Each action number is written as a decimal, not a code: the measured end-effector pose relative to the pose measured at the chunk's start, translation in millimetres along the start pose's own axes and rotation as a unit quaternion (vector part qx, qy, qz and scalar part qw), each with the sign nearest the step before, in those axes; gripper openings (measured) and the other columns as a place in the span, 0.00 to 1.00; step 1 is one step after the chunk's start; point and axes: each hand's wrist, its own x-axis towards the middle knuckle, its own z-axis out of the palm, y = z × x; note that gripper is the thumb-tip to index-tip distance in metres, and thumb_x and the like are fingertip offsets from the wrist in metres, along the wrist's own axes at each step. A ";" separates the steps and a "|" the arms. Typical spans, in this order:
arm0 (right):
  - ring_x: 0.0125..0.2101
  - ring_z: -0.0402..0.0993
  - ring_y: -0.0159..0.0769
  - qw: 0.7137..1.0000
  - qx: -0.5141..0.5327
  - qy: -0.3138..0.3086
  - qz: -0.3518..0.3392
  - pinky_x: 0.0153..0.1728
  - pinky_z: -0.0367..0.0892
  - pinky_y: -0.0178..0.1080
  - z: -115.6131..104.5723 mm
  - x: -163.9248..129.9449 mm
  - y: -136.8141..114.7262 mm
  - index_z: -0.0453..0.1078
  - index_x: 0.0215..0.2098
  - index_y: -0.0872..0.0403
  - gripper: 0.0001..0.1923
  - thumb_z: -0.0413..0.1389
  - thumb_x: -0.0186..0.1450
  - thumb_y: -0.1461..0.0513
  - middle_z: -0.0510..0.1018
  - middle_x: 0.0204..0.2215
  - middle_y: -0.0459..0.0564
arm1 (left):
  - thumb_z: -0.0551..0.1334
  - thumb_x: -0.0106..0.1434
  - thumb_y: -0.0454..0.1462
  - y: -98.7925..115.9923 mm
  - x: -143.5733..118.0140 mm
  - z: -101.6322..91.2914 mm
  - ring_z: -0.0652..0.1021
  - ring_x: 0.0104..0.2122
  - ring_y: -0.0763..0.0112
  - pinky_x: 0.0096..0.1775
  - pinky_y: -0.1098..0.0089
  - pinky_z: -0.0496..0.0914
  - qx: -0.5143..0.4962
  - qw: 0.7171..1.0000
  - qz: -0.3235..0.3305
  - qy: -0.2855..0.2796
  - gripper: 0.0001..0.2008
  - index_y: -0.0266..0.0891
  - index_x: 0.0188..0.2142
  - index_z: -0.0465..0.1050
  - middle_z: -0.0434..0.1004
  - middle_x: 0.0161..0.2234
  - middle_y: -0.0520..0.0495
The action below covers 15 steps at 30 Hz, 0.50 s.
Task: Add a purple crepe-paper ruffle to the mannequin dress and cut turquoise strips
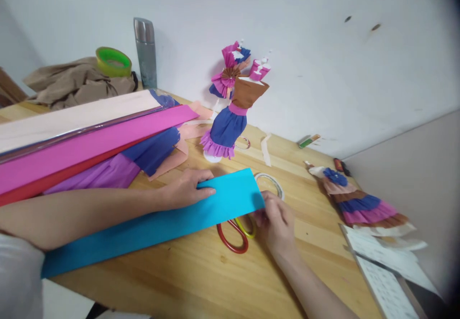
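Note:
A long, flat folded strip of turquoise crepe paper [158, 230] lies slantwise across the front of the table. My left hand [185, 189] grips its upper edge, thumb on top and the other fingers out of sight behind the paper. At the strip's right end, my right hand [276, 218] pinches the lower corner between thumb and fingers. Beneath that end, the red and yellow handles of scissors [233, 237] stick out; their blades are hidden. A roll of white tape [275, 182] lies just behind my right hand.
Folded pink [108, 139] and cream paper [79, 115] lie at left. Behind stand a small dress figure [228, 125], another figure [232, 72] and a flask [145, 53]. Green tape [114, 62] rests on brown cloth [79, 84]. A layered dress [366, 204] and a keyboard [386, 276] are at right.

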 end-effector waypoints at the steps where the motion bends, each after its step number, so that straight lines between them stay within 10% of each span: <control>1: 0.17 0.55 0.29 1.000 -0.018 0.014 -0.005 0.19 0.50 0.35 1.1 0.1 -2.6 0.62 0.20 0.52 0.25 0.56 0.64 0.44 0.61 0.14 0.41 | 0.58 0.61 0.39 -0.2 -0.1 0.1 0.66 0.28 0.73 0.31 0.70 0.58 -0.002 1.000 0.003 -0.004 0.10 0.39 0.25 0.60 0.62 0.24 0.55; 15: 0.15 0.54 0.27 0.999 -0.021 0.037 0.007 0.17 0.51 0.33 4.9 1.5 -6.2 0.65 0.20 0.53 0.23 0.60 0.61 0.46 0.63 0.13 0.40 | 0.52 0.64 0.39 -0.9 5.7 1.3 0.61 0.25 0.76 0.28 0.71 0.54 -0.040 0.999 0.018 0.013 0.14 0.39 0.22 0.56 0.55 0.22 0.56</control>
